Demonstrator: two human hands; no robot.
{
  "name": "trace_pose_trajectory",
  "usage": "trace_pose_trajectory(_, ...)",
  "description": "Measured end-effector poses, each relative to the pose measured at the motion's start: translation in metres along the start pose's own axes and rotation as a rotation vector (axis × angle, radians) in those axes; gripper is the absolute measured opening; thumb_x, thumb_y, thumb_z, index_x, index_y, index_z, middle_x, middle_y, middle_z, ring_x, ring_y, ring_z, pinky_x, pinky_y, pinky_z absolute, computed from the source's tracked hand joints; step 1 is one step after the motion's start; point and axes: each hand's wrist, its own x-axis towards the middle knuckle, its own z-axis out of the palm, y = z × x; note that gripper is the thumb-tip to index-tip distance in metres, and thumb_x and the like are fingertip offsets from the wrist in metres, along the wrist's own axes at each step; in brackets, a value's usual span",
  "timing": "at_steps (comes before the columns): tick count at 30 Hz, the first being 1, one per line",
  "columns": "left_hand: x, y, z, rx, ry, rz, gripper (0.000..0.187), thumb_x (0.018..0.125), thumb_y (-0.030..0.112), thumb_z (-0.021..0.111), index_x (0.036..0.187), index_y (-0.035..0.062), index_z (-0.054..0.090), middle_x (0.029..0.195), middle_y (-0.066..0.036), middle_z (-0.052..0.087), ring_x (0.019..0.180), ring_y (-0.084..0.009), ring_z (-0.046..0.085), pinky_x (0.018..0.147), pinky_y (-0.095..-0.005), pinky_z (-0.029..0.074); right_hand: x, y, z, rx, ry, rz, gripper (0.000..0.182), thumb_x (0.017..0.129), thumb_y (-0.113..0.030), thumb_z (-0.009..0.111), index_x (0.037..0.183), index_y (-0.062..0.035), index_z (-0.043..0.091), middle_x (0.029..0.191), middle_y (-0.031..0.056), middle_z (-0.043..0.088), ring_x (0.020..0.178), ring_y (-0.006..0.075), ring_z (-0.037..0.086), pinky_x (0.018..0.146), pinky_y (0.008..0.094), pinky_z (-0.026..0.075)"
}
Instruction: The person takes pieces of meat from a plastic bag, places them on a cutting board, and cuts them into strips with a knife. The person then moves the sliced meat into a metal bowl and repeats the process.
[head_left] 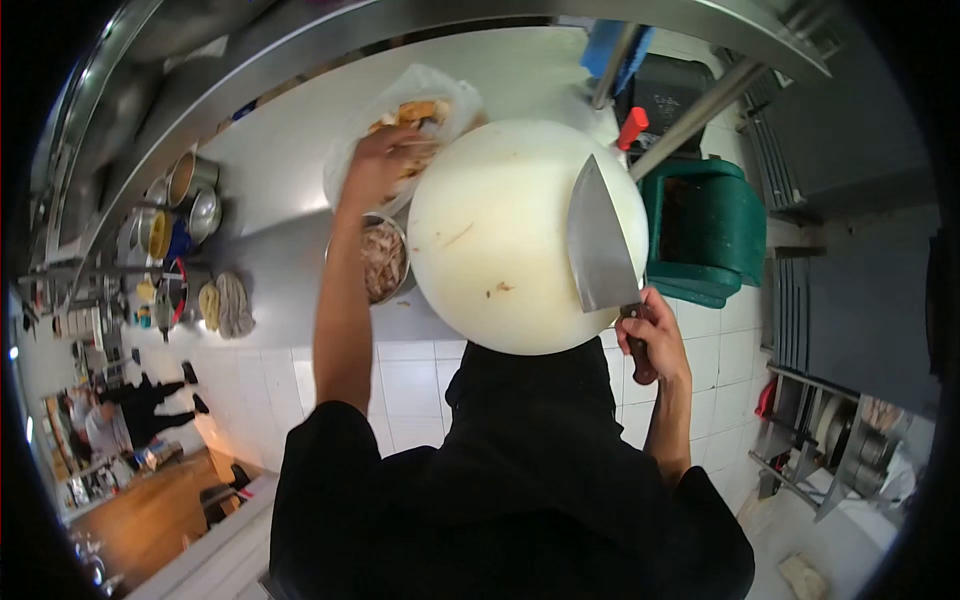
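Observation:
A large cleaver (603, 245) with a wooden handle is in my right hand (655, 335), its blade lying over the right part of a round white cutting board (500, 230). Small brown scraps dot the board. My left hand (385, 165) reaches into a clear plastic bag (462, 100) of browned meat pieces (420, 112) at the board's upper left; its fingers are blurred against the meat. Below the bag, a round metal bowl (405, 262) holds shredded meat (380, 260).
Metal pots (190, 178) and folded cloths (233, 305) stand on the steel counter (270, 170) at left. A green bin (715, 230) is right of the board, near a red handle (633, 128). Steel posts cross the upper right. Another person (105, 420) is far left.

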Motion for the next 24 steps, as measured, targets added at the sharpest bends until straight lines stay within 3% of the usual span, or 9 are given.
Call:
trace_pose_trajectory(1,-0.012,0.005,0.021,-0.206,0.079,-0.011,0.022,0.093,0.016,0.066,0.110,0.0073,0.075,0.109,-0.010,0.073,0.102,-0.0285,0.067,0.093,-0.0401,0.052,0.009,-0.002,0.001,-0.010,-0.039,-0.007,0.020,0.085,0.002,0.058,0.103,-0.0045,0.051,0.073,0.0075,0.059,0.057,0.0145,0.056,0.053,0.0270,0.043)
trace_pose_trajectory(3,-0.043,0.033,0.053,0.277,0.031,0.311,0.029,0.087,0.005,0.062,0.114,0.0070,0.073,0.115,-0.012,0.071,0.111,-0.0297,0.064,0.101,-0.0415,0.048,0.025,-0.004,0.004,-0.025,-0.069,0.000,0.019,0.083,0.003,0.057,0.098,-0.0053,0.049,0.075,0.0082,0.059,0.060,0.0156,0.058,0.055,0.0278,0.045)
trace_pose_trajectory(8,-0.144,0.063,0.100,0.186,-0.044,0.316,0.044,0.075,-0.003,0.062,0.118,0.0045,0.069,0.131,-0.014,0.062,0.123,-0.0329,0.055,0.107,-0.0444,0.044,0.041,-0.014,-0.004,-0.093,-0.073,0.077,0.011,0.086,-0.003,0.055,0.095,-0.0059,0.049,0.073,0.0064,0.056,0.049,0.0148,0.051,0.047,0.0275,0.042)
trace_pose_trajectory(10,-0.163,0.066,0.093,0.096,0.119,0.057,0.045,0.076,-0.004,0.061,0.120,0.0027,0.066,0.134,-0.014,0.058,0.122,-0.0347,0.054,0.105,-0.0450,0.045,0.041,-0.022,-0.011,-0.221,-0.066,0.134,0.009,0.089,-0.008,0.057,0.088,-0.0049,0.049,0.071,0.0057,0.058,0.046,0.0136,0.052,0.042,0.0287,0.041)
trace_pose_trajectory(13,-0.159,0.062,0.098,0.055,0.232,0.061,0.035,0.078,-0.004,0.065,0.113,0.0010,0.067,0.120,-0.014,0.063,0.114,-0.0348,0.058,0.098,-0.0425,0.049,0.054,-0.044,-0.009,-0.494,-0.073,0.130,0.010,0.089,-0.009,0.058,0.090,-0.0030,0.051,0.070,0.0051,0.058,0.049,0.0127,0.055,0.043,0.0284,0.043)
trace_pose_trajectory(14,-0.151,0.059,0.101,0.051,0.246,0.056,0.035,0.078,-0.004,0.065,0.113,0.0010,0.067,0.120,-0.014,0.063,0.114,-0.0348,0.058,0.098,-0.0425,0.049,0.062,-0.049,-0.003,-0.625,-0.097,0.020,0.011,0.088,-0.007,0.057,0.093,0.0010,0.052,0.070,0.0149,0.063,0.050,0.0254,0.062,0.047,0.0366,0.048)
trace_pose_trajectory(17,-0.133,0.049,0.110,0.109,0.149,0.164,0.024,0.081,-0.002,0.070,0.104,0.0013,0.069,0.115,-0.013,0.065,0.108,-0.0332,0.060,0.091,-0.0409,0.051,0.078,-0.066,0.036,-1.031,-0.037,-0.346,0.018,0.088,-0.005,0.055,0.102,0.0051,0.050,0.074,0.0272,0.064,0.059,0.0428,0.064,0.054,0.0462,0.050)
trace_pose_trajectory(20,-0.126,0.045,0.112,0.008,0.151,0.222,0.018,0.081,-0.001,0.071,0.099,0.0016,0.069,0.109,-0.011,0.066,0.102,-0.0325,0.060,0.088,-0.0408,0.051,0.064,-0.104,0.088,-1.083,0.016,-0.589,0.022,0.089,-0.004,0.055,0.106,0.0053,0.045,0.080,0.0337,0.063,0.072,0.0532,0.063,0.064,0.0555,0.049)
trace_pose_trajectory(24,-0.130,0.047,0.111,-0.025,0.228,0.200,0.015,0.080,0.002,0.073,0.095,0.0018,0.069,0.105,-0.010,0.065,0.099,-0.0316,0.060,0.087,-0.0405,0.051,0.064,-0.095,0.128,-1.239,0.103,-0.624,0.017,0.090,-0.003,0.054,0.102,0.0023,0.043,0.080,0.0318,0.066,0.076,0.0531,0.065,0.072,0.0612,0.051)
